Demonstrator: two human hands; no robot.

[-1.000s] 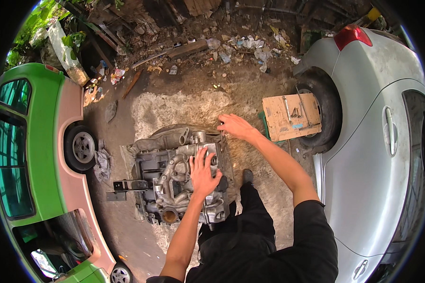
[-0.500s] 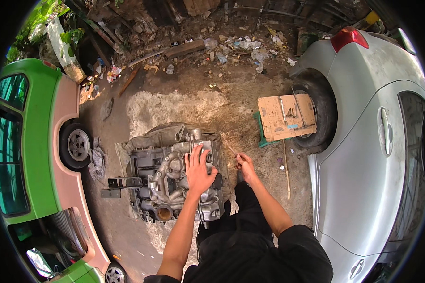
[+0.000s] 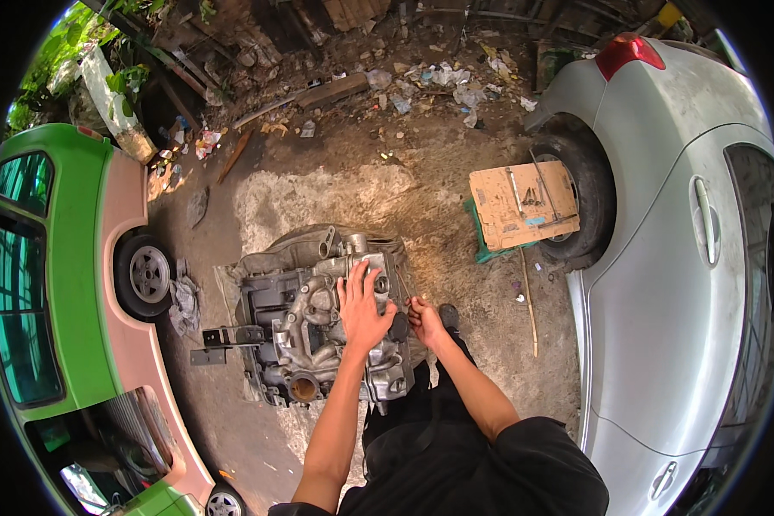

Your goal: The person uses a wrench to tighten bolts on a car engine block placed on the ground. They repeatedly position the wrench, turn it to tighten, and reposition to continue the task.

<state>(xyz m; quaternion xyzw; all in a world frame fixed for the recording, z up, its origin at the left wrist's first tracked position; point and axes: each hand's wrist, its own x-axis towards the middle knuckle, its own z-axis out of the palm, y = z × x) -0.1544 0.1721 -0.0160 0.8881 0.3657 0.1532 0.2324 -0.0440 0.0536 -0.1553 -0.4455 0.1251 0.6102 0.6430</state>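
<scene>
A greasy metal engine (image 3: pixel 305 314) lies on a dark cloth (image 3: pixel 271 251) on the ground before me. My left hand (image 3: pixel 364 311) rests on the engine's right part, palm down with the fingers spread, gripping nothing. Just right of the engine, my right hand (image 3: pixel 425 320) is closed on a thin rod-like tool (image 3: pixel 403 282). The tool slants up and left from the fingers along the engine's right side. Its exact kind is too small to tell, and the hand hides its lower end.
A cardboard sheet (image 3: pixel 499 211) with tools (image 3: pixel 516 191) sits by the tyre (image 3: pixel 589 202) of a silver car (image 3: pixel 654 284) on the right. A stick (image 3: pixel 529 305) lies below it. On the left stands a green and pink vehicle (image 3: pixel 82 284). Litter (image 3: pixel 447 77) covers the far ground.
My right hand has moved left and slightly down with the thin tool, closer to the engine's side. My left hand has stayed on the engine. The view has shifted slightly.
</scene>
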